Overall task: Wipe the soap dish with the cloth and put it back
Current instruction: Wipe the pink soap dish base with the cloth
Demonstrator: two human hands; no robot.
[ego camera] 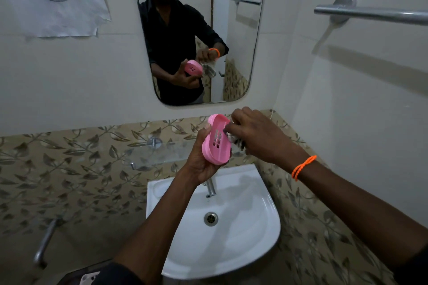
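Both forearms rise from the near edge of the view and meet above the white sink point(266, 229). Between them is the pink soap dish point(214, 146), held up in the air over the basin, tilted on its side so that its hollow, slotted face turns toward the right. The left hand point(201, 164) grips it from below and behind, fingers curled round the near end and the back. The right hand point(257, 136), with an orange band point(303, 166) at its wrist, pinches a bunched cloth point(234, 141) against the dish's inner face near the drain slots; most of the cloth is hidden under the fingers, so how it is folded cannot be told.

The wiping looks to be under way, and the dish is not yet back in place. To do it well, the left hand should hold firm while the cloth is worked along the whole hollow, into the slots and round the rim, then over the underside.

Just beyond the hands a glass shelf point(162, 152) juts from the leaf-patterned tiles point(69, 157), probably where the dish belongs. Farther off hangs a mirror point(240, 53) reflecting the person; a towel rail point(370, 14) is on the right wall, a paper sheet point(58, 16) on the far left.
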